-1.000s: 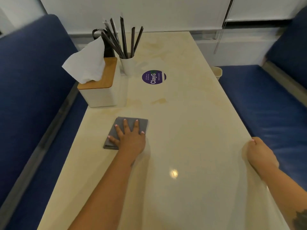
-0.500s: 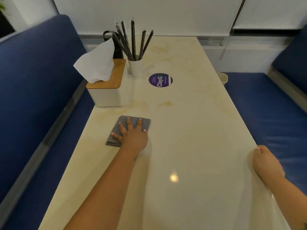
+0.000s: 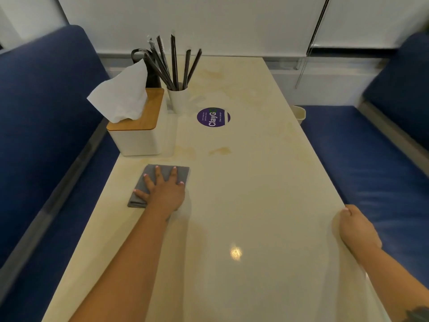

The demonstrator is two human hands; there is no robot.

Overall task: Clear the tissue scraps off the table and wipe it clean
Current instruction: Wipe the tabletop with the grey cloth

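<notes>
My left hand (image 3: 163, 192) presses flat, fingers spread, on a folded grey cloth (image 3: 182, 174) that lies on the cream table (image 3: 255, 182) near its left edge, just in front of the tissue box. At the table's right edge my right hand (image 3: 355, 226) holds on, thumb on top and fingers curled under the edge and hidden. Yellow-brown marks (image 3: 219, 151) show on the top beyond the cloth. No loose tissue scraps are visible on the table.
A white tissue box (image 3: 135, 138) with a wooden lid and a tissue sticking up stands at the left. Behind it is a white cup of dark straws (image 3: 177, 97). A round purple sticker (image 3: 213, 117) lies mid-table. Blue benches (image 3: 362, 159) flank both sides, with a small bin (image 3: 299, 112) at the right.
The view has shifted a little. My left hand and the cloth have stayed close to the same spot by the tissue box, and my right hand has kept its hold on the edge.
</notes>
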